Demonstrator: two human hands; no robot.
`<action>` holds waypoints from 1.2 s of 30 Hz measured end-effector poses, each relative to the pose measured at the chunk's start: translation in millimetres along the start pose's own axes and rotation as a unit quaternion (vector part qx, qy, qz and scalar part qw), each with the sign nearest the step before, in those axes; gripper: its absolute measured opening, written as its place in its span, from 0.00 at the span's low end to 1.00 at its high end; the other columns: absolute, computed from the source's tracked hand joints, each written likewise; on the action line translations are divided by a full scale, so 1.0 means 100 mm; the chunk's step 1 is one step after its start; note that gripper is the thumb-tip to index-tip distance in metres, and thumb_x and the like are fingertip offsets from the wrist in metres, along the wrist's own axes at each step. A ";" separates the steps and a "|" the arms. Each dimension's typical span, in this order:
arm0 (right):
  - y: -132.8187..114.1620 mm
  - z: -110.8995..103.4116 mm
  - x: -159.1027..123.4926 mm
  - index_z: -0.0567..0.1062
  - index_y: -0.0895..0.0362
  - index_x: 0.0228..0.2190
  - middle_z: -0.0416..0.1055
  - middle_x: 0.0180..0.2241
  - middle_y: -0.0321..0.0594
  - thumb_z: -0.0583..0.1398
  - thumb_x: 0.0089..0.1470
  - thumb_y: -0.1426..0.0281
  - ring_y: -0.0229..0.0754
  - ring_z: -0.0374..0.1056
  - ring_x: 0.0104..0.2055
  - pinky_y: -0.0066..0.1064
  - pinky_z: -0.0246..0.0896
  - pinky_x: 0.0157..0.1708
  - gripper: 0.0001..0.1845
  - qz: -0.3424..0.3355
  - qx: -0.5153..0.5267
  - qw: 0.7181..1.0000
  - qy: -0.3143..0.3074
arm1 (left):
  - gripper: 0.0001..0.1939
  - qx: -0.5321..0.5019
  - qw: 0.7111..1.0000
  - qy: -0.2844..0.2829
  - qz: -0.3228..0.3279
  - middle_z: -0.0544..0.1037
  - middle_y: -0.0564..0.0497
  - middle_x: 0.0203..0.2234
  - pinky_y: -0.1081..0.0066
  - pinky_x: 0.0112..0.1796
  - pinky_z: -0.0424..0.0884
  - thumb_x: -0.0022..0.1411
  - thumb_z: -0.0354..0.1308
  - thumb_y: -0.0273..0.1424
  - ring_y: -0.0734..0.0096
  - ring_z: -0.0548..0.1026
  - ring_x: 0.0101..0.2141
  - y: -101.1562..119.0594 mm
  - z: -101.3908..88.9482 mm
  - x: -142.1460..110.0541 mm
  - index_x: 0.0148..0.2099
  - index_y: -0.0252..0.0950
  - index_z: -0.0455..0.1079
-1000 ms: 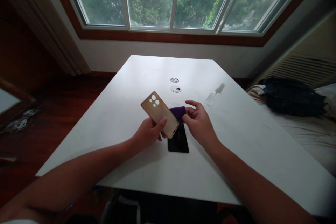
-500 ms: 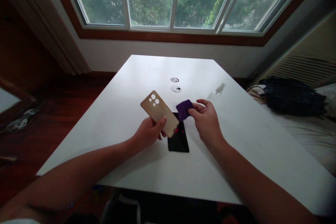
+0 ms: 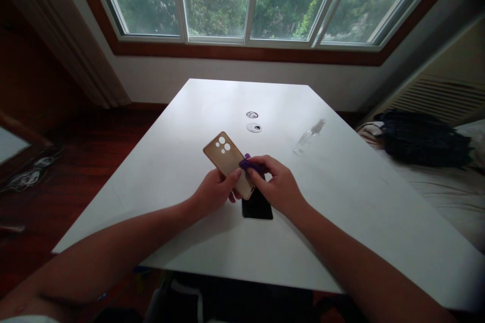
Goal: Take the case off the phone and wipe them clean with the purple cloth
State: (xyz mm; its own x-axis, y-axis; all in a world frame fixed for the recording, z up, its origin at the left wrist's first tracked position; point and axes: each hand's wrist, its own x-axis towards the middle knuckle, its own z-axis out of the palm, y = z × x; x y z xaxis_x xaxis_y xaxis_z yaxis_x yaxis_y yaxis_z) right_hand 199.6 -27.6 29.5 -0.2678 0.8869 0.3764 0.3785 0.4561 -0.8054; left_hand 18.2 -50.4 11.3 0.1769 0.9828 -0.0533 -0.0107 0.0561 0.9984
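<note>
A yellowed clear phone case [image 3: 226,161] with round camera holes is tilted above the table, gripped near its lower end by my left hand [image 3: 217,186], thumb on its inner face. My right hand [image 3: 278,181] pinches a purple cloth [image 3: 253,165] against the case's right edge. Part of the cloth is hidden under the fingers. Beneath the case and my right hand, a dark phone [image 3: 257,206] lies flat on the white table [image 3: 182,247]; its upper part is covered from view.
Beyond the case lie two small round stickers or discs [image 3: 253,127]. A clear spray bottle [image 3: 311,133] rests on its side to the right. Past the table's right edge, a dark bag or clothing [image 3: 424,139] sits on a pale bed. A window [image 3: 215,0] is ahead.
My right hand has moved left with the purple cloth, bringing it onto the case's edge. The spray bottle now shows more fully. My left hand and the case have barely moved.
</note>
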 end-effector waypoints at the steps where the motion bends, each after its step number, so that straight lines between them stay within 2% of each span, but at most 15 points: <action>1: 0.00 -0.01 0.01 0.77 0.52 0.42 0.77 0.41 0.40 0.62 0.58 0.70 0.45 0.73 0.40 0.38 0.68 0.41 0.10 -0.017 -0.028 0.999 0.007 | 0.26 0.002 1.000 -0.001 0.000 0.76 0.47 0.18 0.76 0.18 0.68 0.64 0.57 0.50 0.74 0.72 0.18 0.00 0.00 0.00 0.33 0.28 0.73; 4: 0.01 -0.04 0.04 0.78 0.53 0.40 0.75 0.38 0.41 0.60 0.59 0.69 0.46 0.71 0.39 0.38 0.67 0.39 0.07 -0.041 -0.081 0.996 0.021 | 0.26 0.006 1.000 0.001 0.000 0.76 0.47 0.18 0.76 0.19 0.68 0.64 0.58 0.50 0.74 0.72 0.18 0.00 0.00 -0.01 0.33 0.28 0.73; 6: 0.03 -0.05 0.05 0.77 0.53 0.39 0.75 0.38 0.41 0.60 0.59 0.69 0.45 0.71 0.38 0.38 0.68 0.38 0.06 -0.028 -0.093 0.995 0.020 | 0.26 0.006 1.000 0.006 0.002 0.76 0.47 0.19 0.76 0.19 0.68 0.64 0.57 0.50 0.73 0.73 0.18 -0.01 0.00 -0.02 0.33 0.28 0.73; 12: 0.03 -0.04 0.02 0.74 0.52 0.45 0.77 0.40 0.39 0.62 0.58 0.67 0.44 0.74 0.37 0.36 0.69 0.38 0.13 0.021 -0.054 0.998 -0.008 | 0.27 0.009 1.000 0.015 0.016 0.77 0.47 0.19 0.75 0.21 0.69 0.65 0.56 0.51 0.72 0.74 0.20 -0.04 -0.01 -0.03 0.32 0.28 0.73; 17: 0.04 -0.03 0.02 0.77 0.51 0.46 0.80 0.41 0.39 0.65 0.57 0.58 0.46 0.76 0.40 0.38 0.70 0.41 0.17 0.043 -0.030 0.999 -0.007 | 0.27 0.002 0.999 0.016 0.035 0.78 0.46 0.21 0.73 0.23 0.71 0.66 0.56 0.50 0.70 0.75 0.22 -0.03 -0.02 -0.04 0.34 0.28 0.74; 20: 0.08 -0.04 0.04 0.80 0.50 0.44 0.81 0.39 0.38 0.62 0.60 0.57 0.48 0.77 0.39 0.38 0.70 0.39 0.14 0.054 -0.027 0.998 -0.009 | 0.27 0.009 0.999 0.018 0.036 0.77 0.45 0.20 0.73 0.24 0.71 0.66 0.56 0.50 0.70 0.75 0.21 -0.01 -0.01 -0.05 0.33 0.28 0.74; 23: 0.10 -0.05 0.05 0.82 0.48 0.41 0.82 0.38 0.37 0.61 0.62 0.58 0.48 0.78 0.38 0.38 0.69 0.37 0.12 0.034 -0.042 0.998 -0.009 | 0.27 0.007 0.999 0.018 0.029 0.77 0.45 0.20 0.74 0.23 0.70 0.66 0.56 0.51 0.71 0.74 0.21 0.00 -0.01 -0.05 0.32 0.28 0.74; 28: 0.10 -0.04 0.04 0.82 0.47 0.42 0.82 0.41 0.36 0.63 0.60 0.60 0.49 0.78 0.41 0.41 0.71 0.42 0.11 0.031 -0.023 0.999 0.011 | 0.28 0.006 1.000 0.015 0.018 0.77 0.45 0.19 0.74 0.22 0.70 0.65 0.56 0.51 0.70 0.74 0.20 -0.01 -0.02 -0.04 0.33 0.27 0.74; 32: 0.08 -0.02 0.03 0.83 0.47 0.41 0.82 0.40 0.36 0.65 0.58 0.60 0.48 0.78 0.41 0.41 0.72 0.44 0.10 0.035 0.002 0.999 0.015 | 0.29 0.016 0.999 -0.021 0.023 0.76 0.45 0.19 0.75 0.22 0.68 0.65 0.56 0.53 0.70 0.74 0.20 -0.03 -0.05 -0.05 0.32 0.28 0.73; 36: 0.01 -0.02 0.03 0.82 0.48 0.39 0.81 0.38 0.36 0.65 0.58 0.60 0.46 0.77 0.39 0.38 0.71 0.39 0.09 0.030 -0.009 0.999 0.021 | 0.28 0.047 0.996 -0.077 0.008 0.76 0.46 0.19 0.75 0.21 0.67 0.66 0.54 0.52 0.71 0.74 0.20 -0.07 -0.04 -0.11 0.32 0.30 0.72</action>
State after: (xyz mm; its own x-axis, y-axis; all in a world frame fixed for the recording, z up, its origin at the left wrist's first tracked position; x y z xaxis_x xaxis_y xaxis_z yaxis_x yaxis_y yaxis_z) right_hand 200.9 -24.8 31.0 -0.2074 0.9148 0.3465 0.4093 0.4029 -0.8186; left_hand 12.6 -61.0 4.4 0.3257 0.9446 -0.0413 0.0756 0.0175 0.9970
